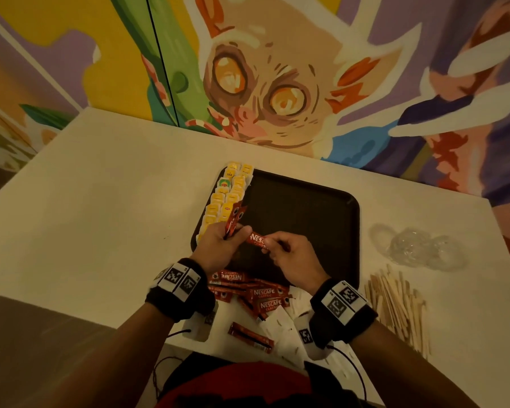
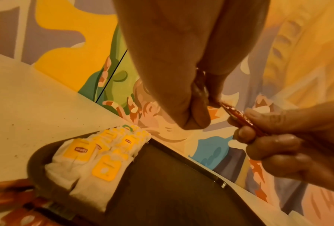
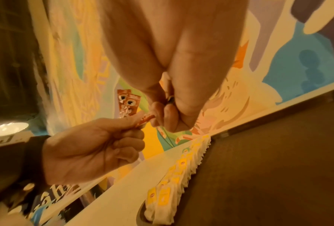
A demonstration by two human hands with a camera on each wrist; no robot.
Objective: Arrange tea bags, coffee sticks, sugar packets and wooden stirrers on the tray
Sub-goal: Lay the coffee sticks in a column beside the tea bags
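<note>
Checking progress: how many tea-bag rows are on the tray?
2. Both rows of tea bags lie side by side along the tray's left edge; the left hand hides their near ends.

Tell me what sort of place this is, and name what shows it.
Probably a cafe or a hotel's refreshment corner, though that is a guess. A bright cartoon mural covers the wall behind a white table, and a dark serving tray holds rows of tea bags, with coffee sticks and wooden stirrers beside it.
</note>
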